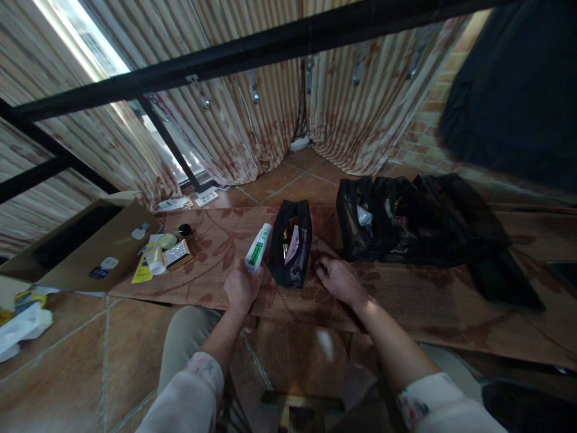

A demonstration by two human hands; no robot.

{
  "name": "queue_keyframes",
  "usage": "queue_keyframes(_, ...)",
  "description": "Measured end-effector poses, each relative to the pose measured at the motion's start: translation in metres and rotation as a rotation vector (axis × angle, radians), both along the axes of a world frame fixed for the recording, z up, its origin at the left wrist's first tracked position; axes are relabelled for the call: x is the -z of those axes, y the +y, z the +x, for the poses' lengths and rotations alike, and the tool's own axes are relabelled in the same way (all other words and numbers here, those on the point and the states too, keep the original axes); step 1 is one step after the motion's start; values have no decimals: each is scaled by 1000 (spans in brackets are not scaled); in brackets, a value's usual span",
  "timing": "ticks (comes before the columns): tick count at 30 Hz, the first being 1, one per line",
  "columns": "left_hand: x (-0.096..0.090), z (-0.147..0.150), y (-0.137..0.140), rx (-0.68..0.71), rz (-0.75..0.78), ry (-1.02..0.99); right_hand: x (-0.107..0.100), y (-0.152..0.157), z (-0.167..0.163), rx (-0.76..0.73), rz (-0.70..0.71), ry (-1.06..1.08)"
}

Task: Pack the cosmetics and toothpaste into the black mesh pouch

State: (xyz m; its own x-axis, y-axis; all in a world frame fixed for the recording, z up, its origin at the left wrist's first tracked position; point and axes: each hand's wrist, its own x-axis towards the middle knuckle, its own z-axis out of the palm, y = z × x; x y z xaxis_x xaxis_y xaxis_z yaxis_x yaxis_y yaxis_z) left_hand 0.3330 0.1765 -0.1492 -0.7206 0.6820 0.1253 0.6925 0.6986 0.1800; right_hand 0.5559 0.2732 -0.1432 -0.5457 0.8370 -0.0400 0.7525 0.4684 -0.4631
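My left hand [243, 287] is closed around the lower end of a white tube with green markings [258, 246], which tilts up and to the right. Just right of the tube, a small black zip pouch [277, 258] sits unzipped on the patterned mat. A pinkish-purple item [292, 245] and something gold-coloured show inside the pouch. My right hand [339, 278] rests on the mat at the pouch's right side, its fingers curled in, with nothing visible in them. Whether its fingertips touch the pouch is hard to tell.
A larger black organiser bag [406, 240] with mesh sections lies open at right. To the left are a cardboard box [103, 246], a cream tube [155, 261], a glittery case [177, 254] and a small black-capped item [184, 229]. A dark rail [270, 54] crosses before the curtains.
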Motion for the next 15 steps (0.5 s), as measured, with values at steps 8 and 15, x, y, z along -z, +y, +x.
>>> queue_keyframes(8, -2, 1, 1, -19, -12, -21, -1, 0, 0, 4, 3, -6)
queue_keyframes(15, -2, 1, 0, -16, -12, -36, -2, -1, 0, 3, -1, -8)
